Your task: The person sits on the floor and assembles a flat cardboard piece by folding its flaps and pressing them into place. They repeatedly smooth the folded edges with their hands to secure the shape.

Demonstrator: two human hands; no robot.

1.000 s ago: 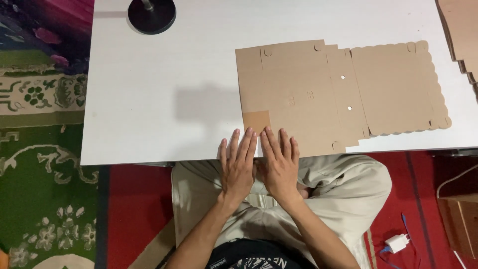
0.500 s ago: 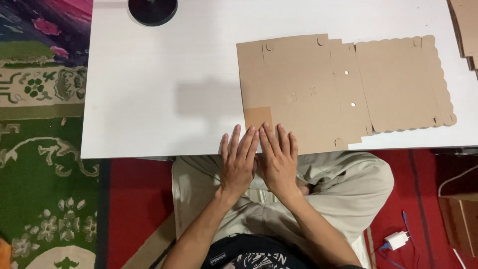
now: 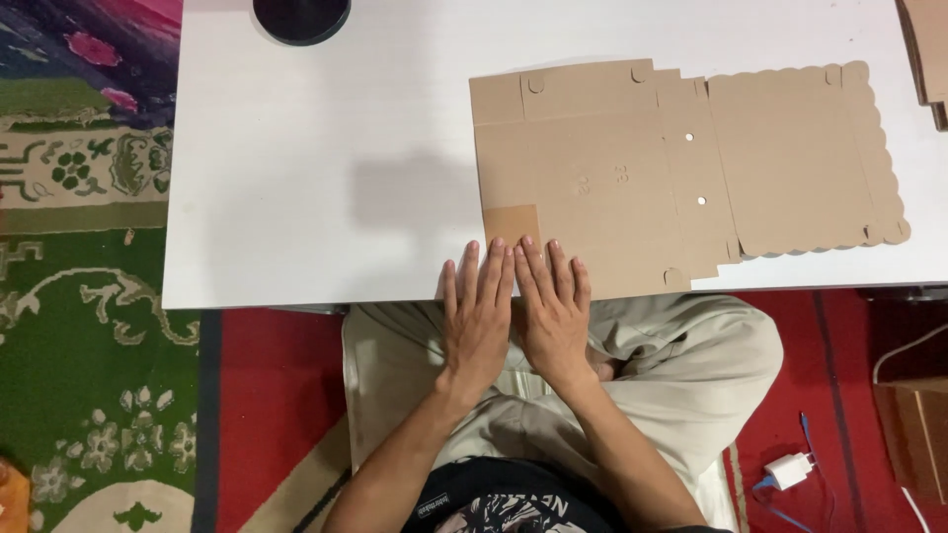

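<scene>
A flat, unfolded brown cardboard box blank (image 3: 681, 168) with scalloped edges on its right part lies on the white table (image 3: 326, 178). My left hand (image 3: 478, 318) and my right hand (image 3: 553, 311) lie side by side, palms down, fingers straight and together, at the table's near edge. Their fingertips rest on the near left corner of the cardboard, by a small folded flap (image 3: 512, 223). Neither hand grips anything. Below them are my crossed legs in beige trousers.
A round black object (image 3: 301, 17) stands at the table's far edge. More cardboard pieces (image 3: 926, 49) stick in at the top right. A patterned green and red carpet surrounds the table; a white charger with a blue cable (image 3: 790, 470) lies bottom right.
The view has shifted slightly, so the table and cardboard sit a little lower in frame. Both hands stay flat at the cardboard's near edge.
</scene>
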